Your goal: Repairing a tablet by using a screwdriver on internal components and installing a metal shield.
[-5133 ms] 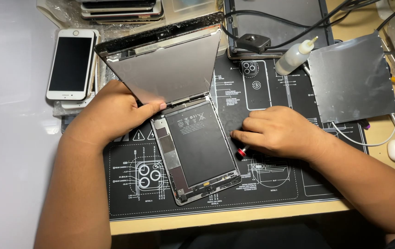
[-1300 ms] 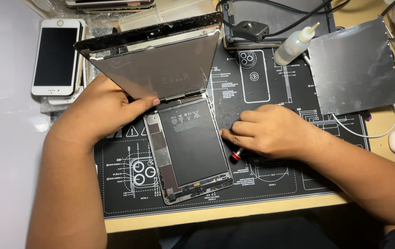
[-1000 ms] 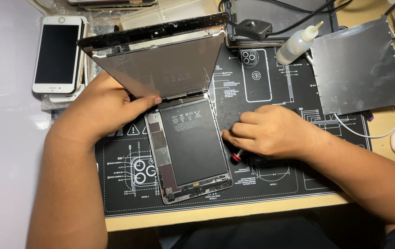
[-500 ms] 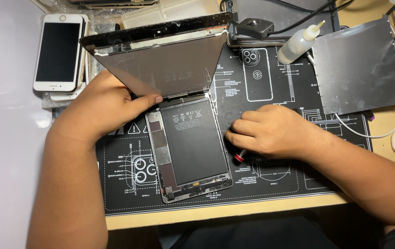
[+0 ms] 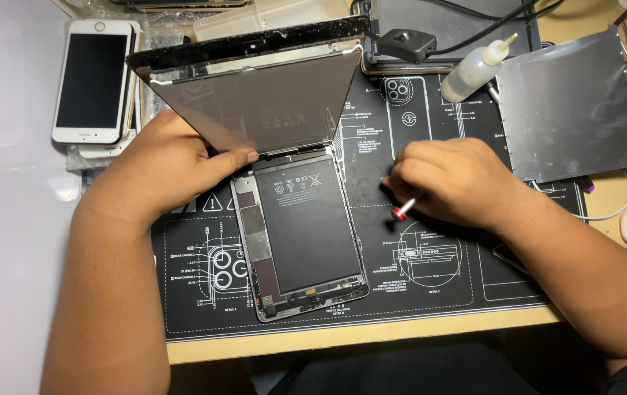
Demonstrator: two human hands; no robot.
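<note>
Head view: the opened tablet (image 5: 302,234) lies on the black mat (image 5: 416,285), near the mat's front edge and left of its middle, its dark battery showing. Its screen (image 5: 262,95) is tilted up from the tablet's far end, leaning back toward the rear of the tabletop. The left hand (image 5: 171,172) props the screen from the left, fingers curled, thumb against its lower edge. The right hand (image 5: 452,179) rests on the mat just right of the tablet, closed around a slim tool (image 5: 405,208) with a red end; its tip is hidden, probably a screwdriver. A metal sheet (image 5: 569,110) and a squeeze bottle (image 5: 474,69) sit toward the mat's back right corner; a white phone (image 5: 94,80) lies back left.
</note>
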